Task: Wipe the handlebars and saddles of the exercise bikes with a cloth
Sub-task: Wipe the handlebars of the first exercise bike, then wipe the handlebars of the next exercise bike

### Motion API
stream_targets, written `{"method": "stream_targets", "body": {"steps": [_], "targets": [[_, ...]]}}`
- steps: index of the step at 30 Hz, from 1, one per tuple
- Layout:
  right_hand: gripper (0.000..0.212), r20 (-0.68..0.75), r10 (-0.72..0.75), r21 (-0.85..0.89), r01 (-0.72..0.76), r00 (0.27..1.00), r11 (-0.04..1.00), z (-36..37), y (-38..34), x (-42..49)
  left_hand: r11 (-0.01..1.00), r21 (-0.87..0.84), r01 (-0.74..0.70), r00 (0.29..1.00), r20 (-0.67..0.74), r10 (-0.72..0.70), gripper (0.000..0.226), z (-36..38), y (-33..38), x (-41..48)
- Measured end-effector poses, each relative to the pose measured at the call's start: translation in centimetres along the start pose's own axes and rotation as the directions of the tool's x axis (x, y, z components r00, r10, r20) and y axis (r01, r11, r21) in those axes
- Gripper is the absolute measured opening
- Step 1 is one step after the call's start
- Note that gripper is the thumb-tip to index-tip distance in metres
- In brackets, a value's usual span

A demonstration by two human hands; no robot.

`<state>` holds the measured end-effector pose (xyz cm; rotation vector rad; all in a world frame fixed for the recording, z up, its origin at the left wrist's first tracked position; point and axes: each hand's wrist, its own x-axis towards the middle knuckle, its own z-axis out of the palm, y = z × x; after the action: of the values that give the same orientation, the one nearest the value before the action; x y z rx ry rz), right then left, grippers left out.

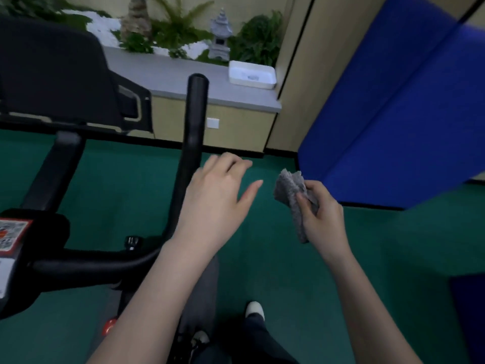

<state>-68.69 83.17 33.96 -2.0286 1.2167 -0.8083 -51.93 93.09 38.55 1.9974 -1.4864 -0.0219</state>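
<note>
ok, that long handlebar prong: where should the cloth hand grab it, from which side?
Probably the straight mid-section of the handlebar prong, approached from its right, where the right hand holds the cloth. The tube is round and even there, so fingers can wrap it and slide; lower down it bends.

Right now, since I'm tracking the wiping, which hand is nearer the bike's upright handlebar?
Left. The left hand is open right beside the handlebar, on its right side; the right hand, gripping the grey cloth, is farther right, clear of it.

green floor [301, 271]: exercise bike [51, 172] stands on it. grey ledge [170, 77]: white tray [252, 74] on top.
</note>
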Motion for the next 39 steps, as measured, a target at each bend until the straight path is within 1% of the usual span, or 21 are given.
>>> {"method": "stream_targets", "body": {"steps": [4, 7, 10, 13, 16, 19, 22, 24, 26, 30, 35, 39], "targets": [[0.014, -0.052, 0.037, -0.024, -0.038, 0.998, 0.999, -2.3, 1.9, -0.8, 0.997, 0.040, -0.060, 0.992, 0.112, 0.055, 0.039, 3.3, 1.5, -0.3], [0.013, -0.082, 0.068, -0.004, -0.069, 0.994, 0.998, -4.0, 3.8, -1.0, 0.993, 0.094, -0.078, 0.976, 0.209, 0.057, 0.043, 6.1, 2.2, -0.3], [0.014, -0.093, 0.085, 0.016, -0.084, 0.992, 0.996, -5.8, 6.2, -1.2, 0.982, 0.174, -0.072, 0.940, 0.341, 0.009, 0.050, 9.3, 2.8, -0.2], [0.016, -0.117, 0.072, -0.010, -0.074, 0.991, 0.997, -8.0, 8.9, -1.0, 0.975, 0.214, -0.053, 0.895, 0.443, -0.049, 0.057, 12.6, 3.9, -0.2], [0.016, -0.126, 0.098, -0.016, -0.101, 0.987, 0.995, -10.7, 12.2, -0.7, 0.968, 0.248, -0.025, 0.859, 0.500, -0.106, 0.059, 16.0, 5.5, -0.3], [0.014, -0.107, 0.120, -0.013, -0.122, 0.987, 0.992, -13.3, 15.3, -0.5, 0.964, 0.261, 0.046, 0.813, 0.552, -0.188, 0.058, 19.0, 7.1, -0.3], [0.012, -0.101, 0.120, -0.019, -0.123, 0.988, 0.992, -15.8, 18.0, -0.5, 0.959, 0.253, 0.128, 0.743, 0.615, -0.262, 0.057, 21.8, 8.7, -0.3], [0.012, -0.101, 0.123, -0.029, -0.126, 0.987, 0.992, -17.0, 19.4, -0.6, 0.954, 0.268, 0.137, 0.702, 0.653, -0.284, 0.057, 23.2, 9.5, -0.2], [0.011, -0.099, 0.152, -0.023, -0.155, 0.983, 0.988, -18.3, 20.9, -0.4, 0.950, 0.284, 0.129, 0.681, 0.671, -0.293, 0.057, 24.6, 10.6, 0.0], [0.012, -0.102, 0.181, 0.001, -0.181, 0.978, 0.983, -19.3, 22.7, 0.7, 0.947, 0.306, 0.099, 0.680, 0.674, -0.289, 0.058, 26.4, 11.5, 0.8], [0.016, -0.066, 0.174, 0.011, -0.174, 0.983, 0.985, -19.1, 23.4, 3.9, 0.952, 0.294, 0.088, 0.687, 0.674, -0.271, 0.060, 27.9, 10.9, 2.9], [0.016, -0.039, 0.130, 0.002, -0.130, 0.991, 0.992, -18.0, 23.4, 7.7, 0.958, 0.271, 0.095, 0.732, 0.633, -0.251, 0.061, 29.0, 9.8, 5.4]]}}
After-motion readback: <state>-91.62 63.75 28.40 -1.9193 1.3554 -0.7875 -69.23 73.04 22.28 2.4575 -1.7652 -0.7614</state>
